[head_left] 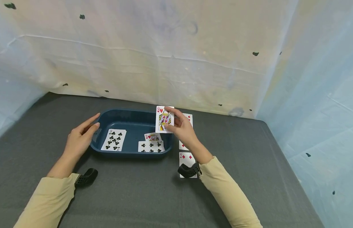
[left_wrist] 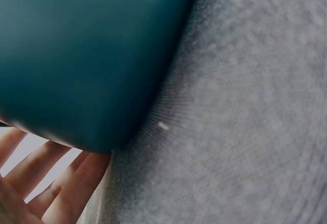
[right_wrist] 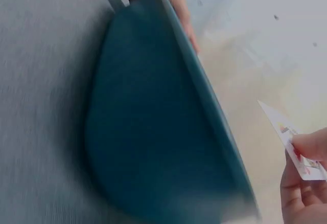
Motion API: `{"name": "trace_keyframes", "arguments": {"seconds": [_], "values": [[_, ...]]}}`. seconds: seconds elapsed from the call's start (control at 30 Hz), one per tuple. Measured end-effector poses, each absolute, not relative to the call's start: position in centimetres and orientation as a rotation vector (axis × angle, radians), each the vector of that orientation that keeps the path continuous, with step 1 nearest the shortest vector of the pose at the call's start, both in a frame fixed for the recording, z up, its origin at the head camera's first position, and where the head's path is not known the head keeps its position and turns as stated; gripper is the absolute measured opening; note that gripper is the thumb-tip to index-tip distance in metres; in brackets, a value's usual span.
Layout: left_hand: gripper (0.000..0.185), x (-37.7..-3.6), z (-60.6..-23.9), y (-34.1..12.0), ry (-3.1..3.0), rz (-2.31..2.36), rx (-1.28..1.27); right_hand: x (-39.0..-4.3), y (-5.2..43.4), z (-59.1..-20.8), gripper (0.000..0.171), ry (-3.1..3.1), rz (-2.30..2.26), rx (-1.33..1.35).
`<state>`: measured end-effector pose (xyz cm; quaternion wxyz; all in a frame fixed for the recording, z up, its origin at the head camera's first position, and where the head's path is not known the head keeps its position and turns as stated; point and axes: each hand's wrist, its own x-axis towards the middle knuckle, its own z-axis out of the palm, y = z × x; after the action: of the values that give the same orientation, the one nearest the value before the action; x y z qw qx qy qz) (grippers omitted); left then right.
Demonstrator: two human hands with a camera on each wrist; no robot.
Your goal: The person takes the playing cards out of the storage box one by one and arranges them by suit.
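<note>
Pale, dark-flecked sheeting round a dark grey tabletop [head_left: 236,158].
The back sheet [head_left: 131,69], cream with washed-out blue, fills the upper frame, a long crease [head_left: 207,61] crossing it; dark flecks dot it, including one at upper left [head_left: 10,6] and one at upper right [head_left: 255,53]. A light-blue side sheet [head_left: 321,95] covers the right edge. In the left wrist view, a pale speck [left_wrist: 163,126] lies mid-frame on the grey fabric.

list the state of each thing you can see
Tray: upright, cards inside
Queen of hearts: pinched by right hand
Left hand: at tray's left end
Nine of clubs: face up
King of hearts: face up, partly covered
Lower club card: face up, overlapping king
Diamond cards: face up
</note>
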<state>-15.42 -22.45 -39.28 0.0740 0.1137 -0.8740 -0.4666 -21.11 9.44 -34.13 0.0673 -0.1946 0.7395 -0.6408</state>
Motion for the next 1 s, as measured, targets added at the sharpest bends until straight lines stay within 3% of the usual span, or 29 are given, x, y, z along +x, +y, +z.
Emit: {"name": "trace_keyframes", "arguments": {"seconds": [1.0], "values": [[0.056, -15.3, -39.3, -22.6, -2.615, -1.423, 0.319, -25.9, 19.8, -37.6, 0.061, 2.562, -1.888, -0.056]]}}
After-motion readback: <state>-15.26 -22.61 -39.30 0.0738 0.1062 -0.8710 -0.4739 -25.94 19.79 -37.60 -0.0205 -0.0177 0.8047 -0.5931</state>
